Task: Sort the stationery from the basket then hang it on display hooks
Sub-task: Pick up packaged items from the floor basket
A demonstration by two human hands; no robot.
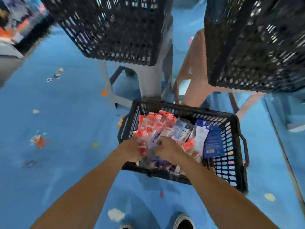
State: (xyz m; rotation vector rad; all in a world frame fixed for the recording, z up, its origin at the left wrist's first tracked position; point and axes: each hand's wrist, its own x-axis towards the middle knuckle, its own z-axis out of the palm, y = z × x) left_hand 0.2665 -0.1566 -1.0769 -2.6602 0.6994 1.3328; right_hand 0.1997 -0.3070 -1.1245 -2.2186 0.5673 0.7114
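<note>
A black plastic basket (231,159) stands on the blue floor in front of me, filled with packaged stationery. Red-and-clear packets (155,123) lie in its left half and blue-and-white packets (212,141) lean in its right half. Both my hands are down inside the basket. My left hand (130,149) grips a bunch of the red packets. My right hand (168,147) closes on the same bunch from the right. The frame is blurred, so the fingers are hard to make out.
Two more black baskets, one (115,30) on a grey stool (148,80) and another (254,43) on a brown stool (193,76), stand just behind. The blue floor (57,113) carries printed patterns. My shoes (183,222) show at the bottom. Shelves (18,22) are at far left.
</note>
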